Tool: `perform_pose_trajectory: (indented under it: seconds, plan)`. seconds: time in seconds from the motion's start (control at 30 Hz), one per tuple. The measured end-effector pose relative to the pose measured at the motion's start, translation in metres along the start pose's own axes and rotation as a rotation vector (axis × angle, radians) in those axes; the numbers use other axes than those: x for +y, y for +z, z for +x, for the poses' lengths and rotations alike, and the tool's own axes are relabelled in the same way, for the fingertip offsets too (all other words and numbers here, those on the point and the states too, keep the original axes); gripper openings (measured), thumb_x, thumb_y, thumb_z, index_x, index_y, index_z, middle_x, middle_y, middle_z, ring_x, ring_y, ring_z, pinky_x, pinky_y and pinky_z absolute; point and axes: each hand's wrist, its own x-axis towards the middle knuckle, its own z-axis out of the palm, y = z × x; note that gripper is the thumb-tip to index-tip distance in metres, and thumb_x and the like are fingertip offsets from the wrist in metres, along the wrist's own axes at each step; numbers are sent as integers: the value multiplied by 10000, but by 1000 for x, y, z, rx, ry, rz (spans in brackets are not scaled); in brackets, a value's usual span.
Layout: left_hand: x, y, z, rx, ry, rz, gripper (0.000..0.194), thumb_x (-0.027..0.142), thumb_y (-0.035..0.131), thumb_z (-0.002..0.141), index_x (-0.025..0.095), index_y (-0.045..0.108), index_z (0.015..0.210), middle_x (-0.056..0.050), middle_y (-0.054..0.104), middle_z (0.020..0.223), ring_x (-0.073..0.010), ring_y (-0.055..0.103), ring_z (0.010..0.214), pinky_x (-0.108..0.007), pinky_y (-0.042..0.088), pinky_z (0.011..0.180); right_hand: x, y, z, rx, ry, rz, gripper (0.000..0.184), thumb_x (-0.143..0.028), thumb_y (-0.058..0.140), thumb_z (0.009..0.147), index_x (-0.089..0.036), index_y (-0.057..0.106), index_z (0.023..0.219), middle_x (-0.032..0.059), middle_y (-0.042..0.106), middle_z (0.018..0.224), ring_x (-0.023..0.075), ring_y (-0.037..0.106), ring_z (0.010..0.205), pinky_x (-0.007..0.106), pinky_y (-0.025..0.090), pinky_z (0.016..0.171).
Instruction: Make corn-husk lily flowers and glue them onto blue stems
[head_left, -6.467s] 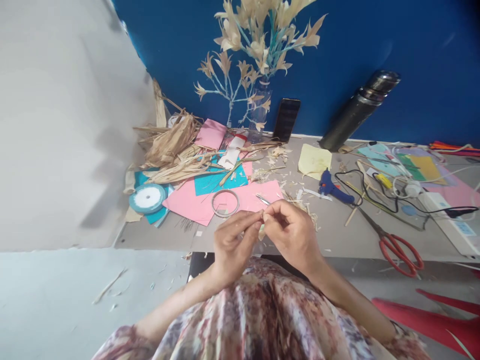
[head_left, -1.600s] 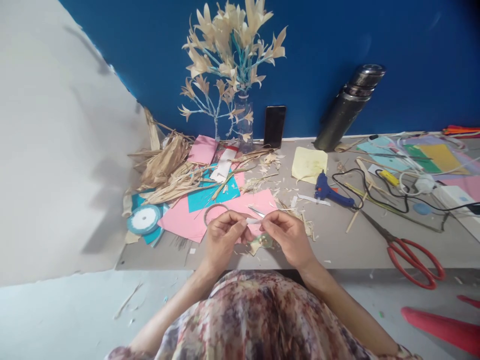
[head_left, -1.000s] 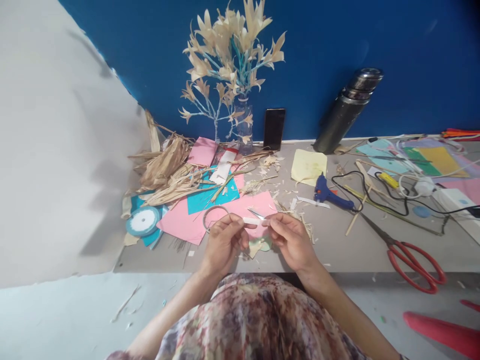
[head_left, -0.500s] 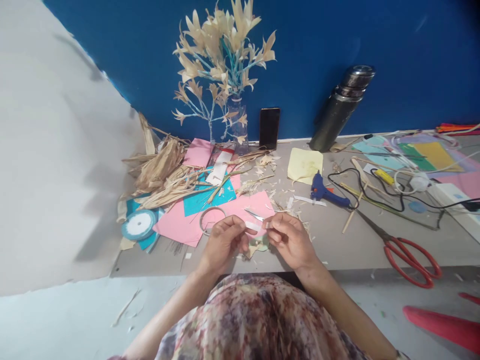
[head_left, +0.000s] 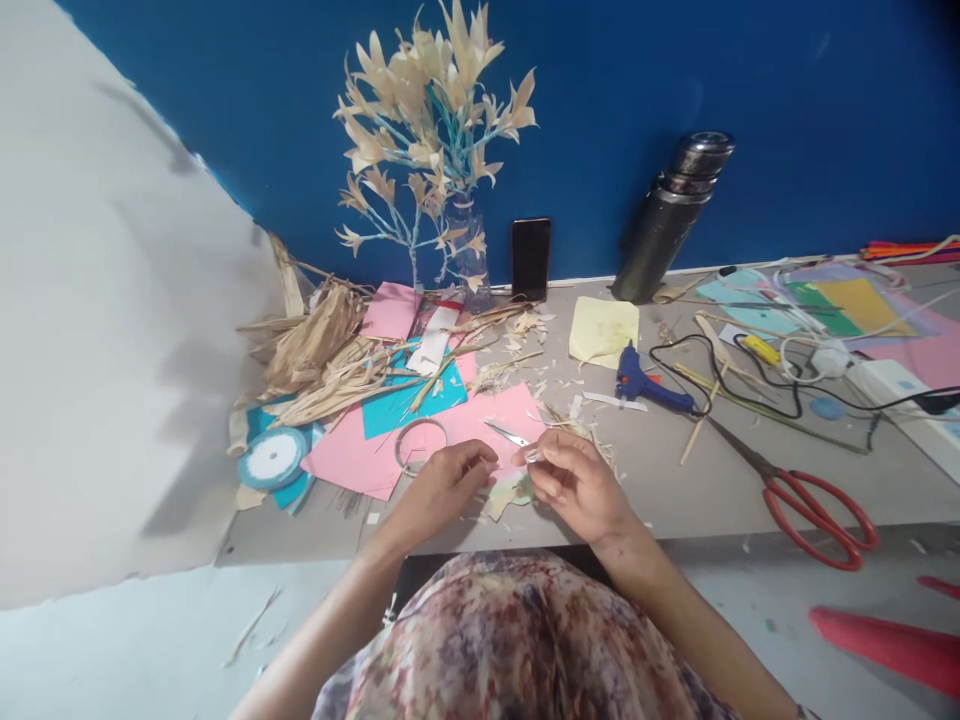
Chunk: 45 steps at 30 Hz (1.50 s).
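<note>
My right hand (head_left: 581, 485) pinches a small white strip (head_left: 533, 456), now bunched at its fingertips; whether it is paper or tape I cannot tell. Just left of it, my left hand (head_left: 446, 485) has its fingers bent and pressed together, with nothing visible in them. The hands are slightly apart above the table's front edge. Beyond the right fingertips, small scissors (head_left: 507, 433) lie on pink paper (head_left: 360, 455), their handles hidden. A roll of tape (head_left: 401, 440) rests beyond my left hand. Pale scraps (head_left: 504, 498) lie beneath the hands.
Dried husks (head_left: 315, 340) and a ribbon spool (head_left: 272, 457) lie left. A vase (head_left: 470, 250) of husk flowers, a phone (head_left: 531, 260) and a flask (head_left: 671, 220) stand at the back. Rightward are a blue glue gun (head_left: 649, 385), cables and big red-handled scissors (head_left: 817, 515).
The white strip was stretched between both hands; now it shows only at my right fingertips, bunched up. My left hand has come off it and turned knuckles-up. The view has shifted slightly.
</note>
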Motion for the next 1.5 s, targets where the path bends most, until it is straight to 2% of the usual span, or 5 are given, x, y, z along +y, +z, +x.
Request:
perform_pose_trajectory:
  seconds: [0.3, 0.43, 0.63, 1.23, 1.5]
  plan:
    - [8, -4, 5, 8, 84, -314, 307, 417, 597, 934, 192, 741, 1086, -61, 721, 854, -161, 625, 666, -263, 472, 590, 0, -1, 1, 4, 13, -71, 236, -351, 768, 744, -200, 609, 657, 20, 729, 703, 60, 386, 415, 226, 200, 430]
    - [23, 0, 5, -1, 266, -156, 263, 380, 640, 924, 224, 783, 1081, -111, 696, 1133, -223, 657, 1021, -304, 518, 803, 3, -2, 0, 31, -26, -198, 257, -392, 757, 770, -196, 627, 667, -37, 570, 469, 72, 384, 399, 217, 212, 427]
    - [31, 11, -1, 158, 290, -59, 89, 242, 725, 859, 213, 798, 899, -86, 679, 1044, -204, 642, 1002, -307, 497, 853, 4, -4, -3, 83, -85, -385, 246, -382, 732, 815, -179, 650, 704, -42, 569, 473, 72, 433, 420, 201, 281, 437]
    - [16, 11, 1, 25, -2, -495, 145, 258, 775, 750, 159, 683, 699, -51, 680, 857, -162, 605, 784, -260, 469, 688, -1, 7, -6, 89, -265, -600, 123, -267, 707, 775, -177, 722, 693, 31, 723, 757, 137, 588, 664, 250, 454, 619]
    - [24, 10, 1, 49, -67, -356, 193, 307, 757, 731, 154, 652, 678, -7, 634, 682, -123, 534, 632, -241, 417, 606, 3, 6, -4, 152, -243, -560, 139, -282, 749, 734, -174, 712, 653, 26, 733, 733, 79, 466, 500, 217, 373, 473]
